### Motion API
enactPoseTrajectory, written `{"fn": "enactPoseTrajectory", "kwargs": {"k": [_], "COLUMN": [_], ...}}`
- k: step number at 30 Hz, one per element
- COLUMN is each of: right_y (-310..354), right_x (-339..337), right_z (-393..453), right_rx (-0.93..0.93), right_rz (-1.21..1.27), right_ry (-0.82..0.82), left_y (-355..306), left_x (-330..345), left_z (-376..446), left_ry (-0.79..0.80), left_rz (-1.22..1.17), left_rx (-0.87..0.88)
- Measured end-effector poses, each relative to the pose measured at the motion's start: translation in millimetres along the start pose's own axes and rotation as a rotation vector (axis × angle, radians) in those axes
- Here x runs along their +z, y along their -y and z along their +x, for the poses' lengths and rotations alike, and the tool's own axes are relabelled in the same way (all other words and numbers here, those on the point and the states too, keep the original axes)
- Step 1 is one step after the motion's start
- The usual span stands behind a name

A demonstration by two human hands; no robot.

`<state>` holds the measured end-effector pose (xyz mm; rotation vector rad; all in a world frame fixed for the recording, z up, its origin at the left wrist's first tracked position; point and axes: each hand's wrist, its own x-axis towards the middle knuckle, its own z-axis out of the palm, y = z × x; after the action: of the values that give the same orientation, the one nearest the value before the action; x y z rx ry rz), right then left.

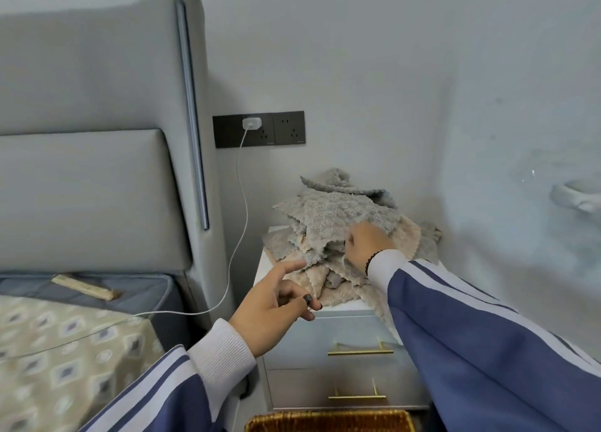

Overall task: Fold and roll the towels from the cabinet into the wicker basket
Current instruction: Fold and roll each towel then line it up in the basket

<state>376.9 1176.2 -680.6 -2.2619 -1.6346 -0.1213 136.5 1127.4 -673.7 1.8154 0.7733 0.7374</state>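
Nearest, the wicker basket (pixel 328 421) on the floor shows only its rim; its contents are hidden. Above, the left hand (pixel 271 304) reaches loosely spread, holding nothing, while the right hand (pixel 364 243) grips one towel in the towels (pixel 338 233) heaped on the cabinet (pixel 344 360). Picking has begun; next, lift one free.

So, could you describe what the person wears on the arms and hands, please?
Both arms wear a blue jacket with pale lilac stripes running down each sleeve and ribbed whitish cuffs. The left hand has a dark ring on one finger; the nails look dark, though blur makes this uncertain. The right hand has a thin black beaded bracelet at the wrist, beside the cuff.
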Motion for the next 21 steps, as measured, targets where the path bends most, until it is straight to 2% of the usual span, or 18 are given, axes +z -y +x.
{"fn": "enactPoseTrajectory", "kwargs": {"k": [3,9,17,21], "right_y": [-6,-3,13,21], "right_x": [-23,-87,-153,-174], "right_z": [8,15,13,3], "right_rx": [0.096,0.254,0.131,0.020], "right_rz": [0.210,0.597,0.813,0.783], "right_ry": [-0.022,-0.257,-0.386,-0.428], "left_y": [-2,-12,-22,-28], "left_x": [1,9,38,54], "left_z": [-1,10,54,65], "left_ry": [-0.011,-0.005,-0.029,-0.099], "left_rz": [-0.001,-0.001,0.058,0.004], "left_rx": [-0.011,-0.036,-0.019,0.023]}}
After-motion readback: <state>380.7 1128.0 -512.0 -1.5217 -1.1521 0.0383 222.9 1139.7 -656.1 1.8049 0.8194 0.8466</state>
